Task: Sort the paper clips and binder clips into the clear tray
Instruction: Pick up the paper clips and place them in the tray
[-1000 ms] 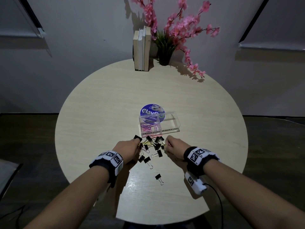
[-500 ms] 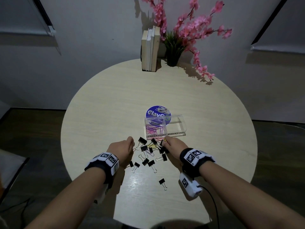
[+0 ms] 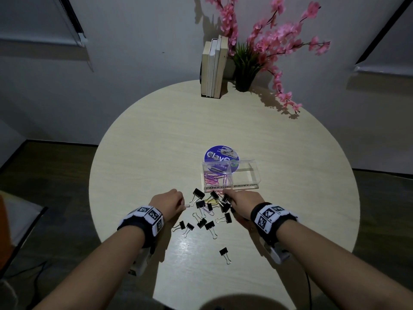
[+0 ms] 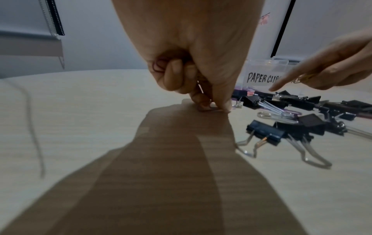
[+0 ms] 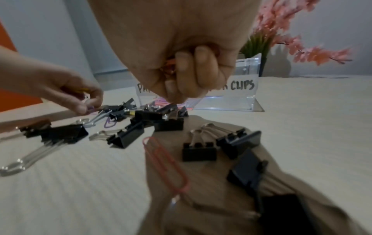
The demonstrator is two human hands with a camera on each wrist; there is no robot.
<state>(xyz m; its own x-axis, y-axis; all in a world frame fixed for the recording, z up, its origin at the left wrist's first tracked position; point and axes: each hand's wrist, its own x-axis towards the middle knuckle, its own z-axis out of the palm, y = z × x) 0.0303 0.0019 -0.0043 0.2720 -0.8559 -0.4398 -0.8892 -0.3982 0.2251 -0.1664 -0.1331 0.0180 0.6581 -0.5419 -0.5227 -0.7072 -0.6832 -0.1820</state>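
Observation:
The clear tray [image 3: 254, 177] has two compartments labelled paper clips and binder clips; coloured paper clips [image 3: 213, 179] lie in the left one, the right one looks bare. Several black binder clips [image 3: 204, 217] and loose paper clips are scattered in front of it. My left hand [image 3: 171, 202] pinches a paper clip [image 4: 211, 108] against the table at the pile's left edge and holds more clips [image 4: 158, 65] in its curled fingers. My right hand [image 3: 241, 200] holds orange paper clips [image 5: 169, 66] in its fist, its forefinger reaching down into the pile by the tray's front. A red paper clip [image 5: 165, 163] lies under my right wrist.
A blue round sticker [image 3: 220, 156] lies behind the tray. Upright books [image 3: 214, 68] and a potted plant with pink blossoms [image 3: 268, 45] stand at the round table's far edge [image 3: 156, 92]. One binder clip [image 3: 224, 253] lies alone nearer me.
My left hand has drawn left and down to the table beside the pile. My right hand has reached forward toward the tray's front. The view has shifted.

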